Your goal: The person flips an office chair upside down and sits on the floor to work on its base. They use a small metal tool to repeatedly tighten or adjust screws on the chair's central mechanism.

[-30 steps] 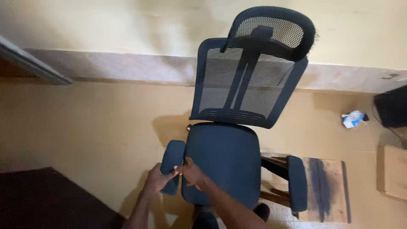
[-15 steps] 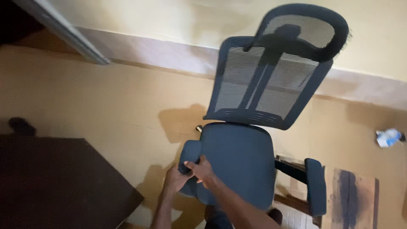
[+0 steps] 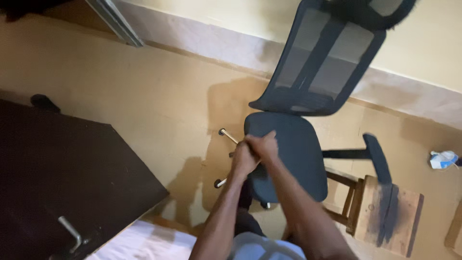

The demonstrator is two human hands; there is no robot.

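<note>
A dark office chair with a mesh back and padded seat stands on the tan floor. My left hand and my right hand are closed side by side at the seat's left edge, where the left armrest sits. The armrest is almost wholly hidden under my hands and forearms. The right armrest sticks out on its bar, blurred. Silver-tipped base legs show to the left of the seat.
A dark table with a metal handle fills the left. A wooden stool stands right of the chair. A white and blue crumpled item lies by the wall, a dark object at far left.
The view has swung left and closer, so the table is larger. The chair now sits tilted toward the right. My hands have stayed together at the seat's left edge, more tightly closed.
</note>
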